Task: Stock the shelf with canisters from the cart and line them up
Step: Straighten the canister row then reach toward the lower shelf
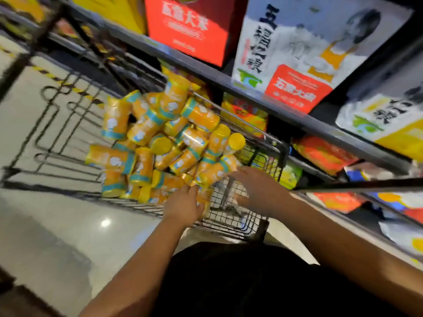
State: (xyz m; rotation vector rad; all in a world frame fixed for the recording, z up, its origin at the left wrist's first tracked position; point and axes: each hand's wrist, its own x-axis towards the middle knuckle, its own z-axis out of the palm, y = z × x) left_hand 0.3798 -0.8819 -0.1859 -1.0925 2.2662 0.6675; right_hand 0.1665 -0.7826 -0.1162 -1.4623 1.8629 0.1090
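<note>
We cannot read the smeared print on the orange, teal-banded cylindrical canisters [160, 143] | fingertips of our left hand [183, 205] blur into them | white printed rice sack [389, 120] cut by right edge

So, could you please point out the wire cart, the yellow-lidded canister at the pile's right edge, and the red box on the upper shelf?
Wire cart [231, 221], head view, mesh of its near end wall.
Yellow-lidded canister [237, 140], head view, centre of its lid.
Red box [190, 26], head view, its front face.
</note>
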